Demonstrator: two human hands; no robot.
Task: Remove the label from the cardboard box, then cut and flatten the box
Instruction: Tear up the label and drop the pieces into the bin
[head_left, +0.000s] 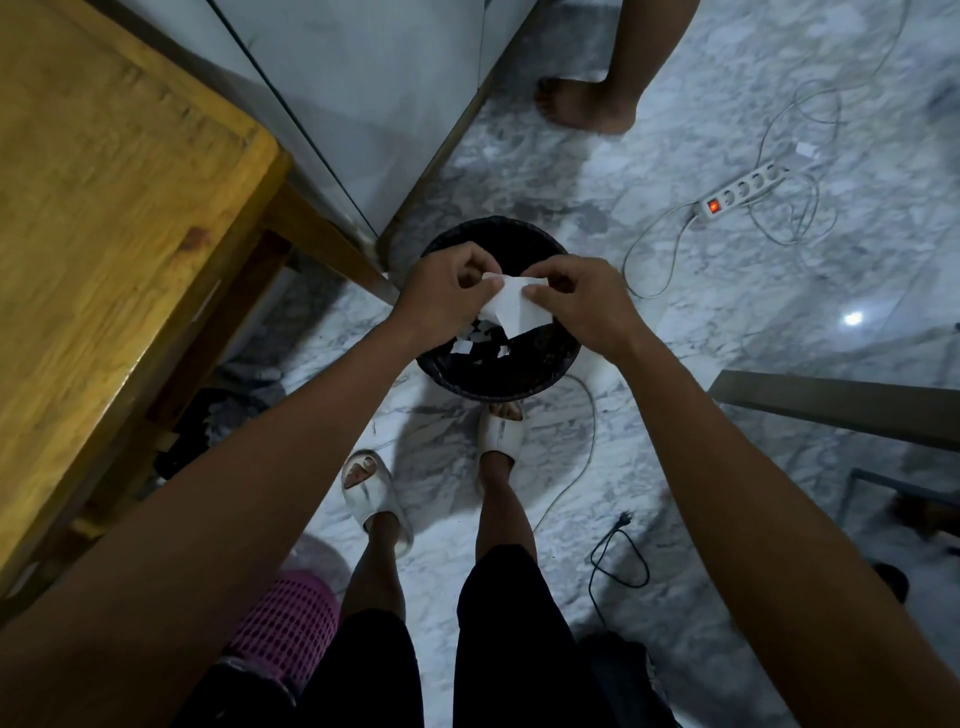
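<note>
Wooden table (104, 234) blocks the left; marble floor (727, 322) lies open right of the bin (545, 369).

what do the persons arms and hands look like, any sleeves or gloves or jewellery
Both forearms are bare up to the frame edge: no sleeves show. The left hand and right hand wear no gloves, and no rings, watch or bracelet are visible.

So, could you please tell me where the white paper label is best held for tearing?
Pinch the white paper label along its top edge, from either side as the left hand and right hand do; its loose end hangs free over the black round bin.
</note>
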